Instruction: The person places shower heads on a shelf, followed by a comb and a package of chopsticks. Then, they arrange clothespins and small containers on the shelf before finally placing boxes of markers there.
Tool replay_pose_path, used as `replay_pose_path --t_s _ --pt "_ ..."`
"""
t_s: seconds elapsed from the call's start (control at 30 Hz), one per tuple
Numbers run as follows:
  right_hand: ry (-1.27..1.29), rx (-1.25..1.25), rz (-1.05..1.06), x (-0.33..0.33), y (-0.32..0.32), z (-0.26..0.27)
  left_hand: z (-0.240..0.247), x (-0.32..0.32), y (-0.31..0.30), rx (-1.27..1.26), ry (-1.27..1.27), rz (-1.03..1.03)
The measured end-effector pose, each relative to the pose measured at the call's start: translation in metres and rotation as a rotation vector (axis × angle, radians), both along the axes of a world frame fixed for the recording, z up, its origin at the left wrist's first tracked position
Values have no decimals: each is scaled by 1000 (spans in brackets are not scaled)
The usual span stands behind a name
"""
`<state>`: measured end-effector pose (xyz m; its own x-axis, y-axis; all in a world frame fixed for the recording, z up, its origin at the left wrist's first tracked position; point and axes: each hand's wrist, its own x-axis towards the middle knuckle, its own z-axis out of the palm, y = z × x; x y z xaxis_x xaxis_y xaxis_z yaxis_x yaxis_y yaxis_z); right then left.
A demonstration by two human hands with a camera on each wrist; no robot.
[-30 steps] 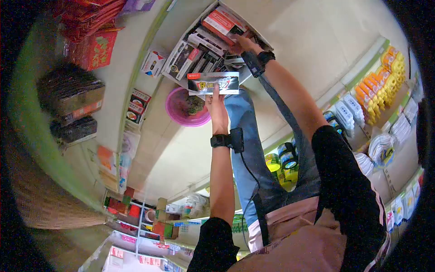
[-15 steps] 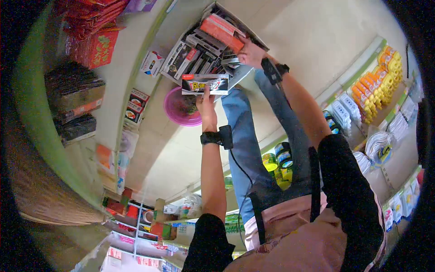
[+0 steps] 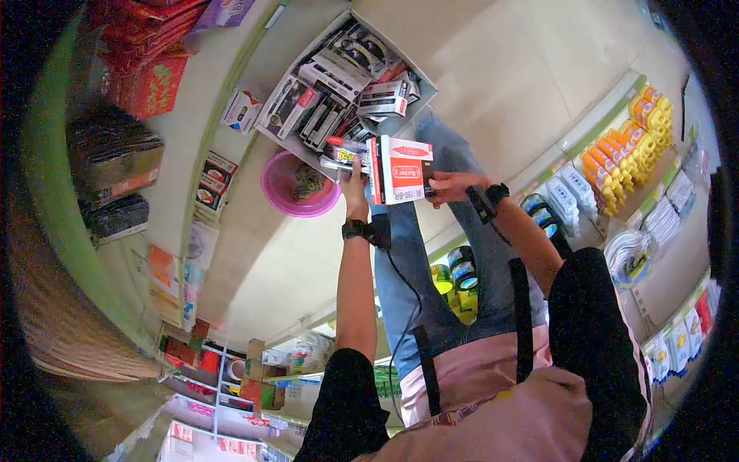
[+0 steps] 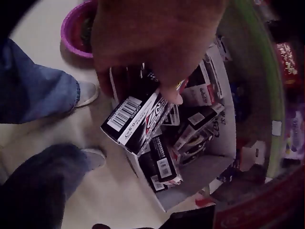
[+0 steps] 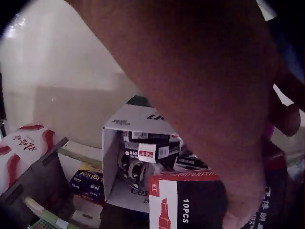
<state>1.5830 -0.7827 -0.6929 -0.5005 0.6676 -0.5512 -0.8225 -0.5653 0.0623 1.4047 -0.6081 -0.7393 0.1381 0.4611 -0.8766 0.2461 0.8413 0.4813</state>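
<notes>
My left hand (image 3: pixel 355 199) grips a small black-and-white box (image 4: pixel 136 117) with a barcode on its end. In the left wrist view the thumb lies along its printed face. My right hand (image 3: pixel 456 188) holds a larger red, white and black marker box (image 3: pixel 406 171) by its right edge, the fingers at its dark side. "10PCS" and a drawn red marker show on this marker box in the right wrist view. In the head view it stands beside the small box and partly covers it. Beyond both hands is an open white carton (image 4: pixel 198 179) with several small black-and-white boxes (image 3: pixel 335 77).
A pink basin (image 3: pixel 271 189) sits on the floor left of the carton. Shelves line both sides, with red packets (image 3: pixel 158 85) at left and yellow-orange bottles (image 3: pixel 612 158) at right. A blue lighter box (image 5: pixel 88 181) lies near the carton.
My right hand has lifted the marker box out of the carton and brought it down beside the small box, turning its face into view. My left hand has moved slightly left and down.
</notes>
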Motion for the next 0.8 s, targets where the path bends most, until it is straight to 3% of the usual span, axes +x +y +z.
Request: replay_pose_path --t_s 0.1,0.17,0.2,0.3,0.37,0.43,0.47,0.57,0.6,0.63,0.73,0.8 --pt "-7 -47 -95 -4 -10 7 -4 3 -6 68 45 -16" --pt "-23 -105 -135 -8 -25 1 -18 0 -5 354 187 -289" --pt "-29 -161 -169 -9 -30 1 -10 7 -1 404 255 -326" --pt "-76 -199 -213 0 -23 15 24 39 15 450 330 -304" --pt "-134 -256 -268 -1 -23 2 -2 34 20 415 343 -337" --pt "-189 -316 -321 8 -17 -7 -17 41 25 406 83 -22" --pt "-180 -297 -379 13 -16 -11 -20 38 31 468 335 -302" --pt "-269 -357 -530 18 -12 -14 43 100 41 481 359 -390" --pt "-225 -358 -611 21 -12 -16 3 81 42 593 436 -559" --pt "-182 -360 -691 23 -14 -17 -4 83 45 588 430 -566" --pt "-173 -356 -714 32 -16 -3 -26 98 53 984 327 -666" --pt "-215 -344 -694 36 -20 -1 -44 110 68 912 381 -712"
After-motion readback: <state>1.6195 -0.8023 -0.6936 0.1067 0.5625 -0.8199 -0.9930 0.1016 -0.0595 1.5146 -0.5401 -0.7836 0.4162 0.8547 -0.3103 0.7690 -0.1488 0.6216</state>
